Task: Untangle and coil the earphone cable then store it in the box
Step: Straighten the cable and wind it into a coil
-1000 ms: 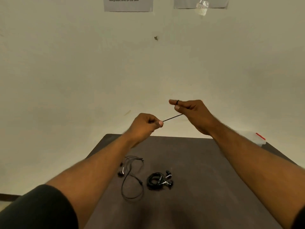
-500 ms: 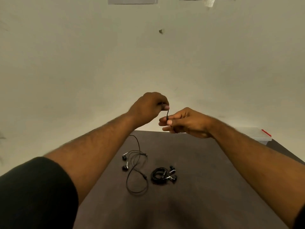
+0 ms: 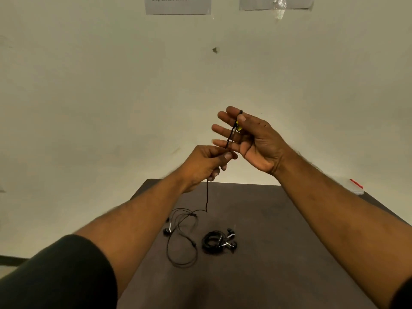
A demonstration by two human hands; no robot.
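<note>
From where I sit, the earphone cable (image 3: 207, 197) runs from a loose, open tangle on the dark table (image 3: 278, 241) straight up into my left hand (image 3: 205, 166), then on as a short taut stretch to my right hand (image 3: 252, 141). The plug end, with a bit of yellow beside it, sits against the right fingers (image 3: 223, 130), which are spread and nearly straight; the thumb pins the cable's end near the index finger. My left hand is curled, pinching the cable between thumb and forefinger just below the right palm.

I judge this to be the start of coiling: the end is anchored on the right hand and the left is feeding line to wrap round the spread fingers. The next move calls for keeping the thumb pinned while the left carries the cable round, letting slack lift cleanly off the table so the earbuds (image 3: 166, 230) do not snag in the loops.

A second earphone set (image 3: 217, 241), already coiled, lies just right of the tangle. The box (image 3: 354, 188) with a red mark waits at the table's far right edge, well apart
</note>
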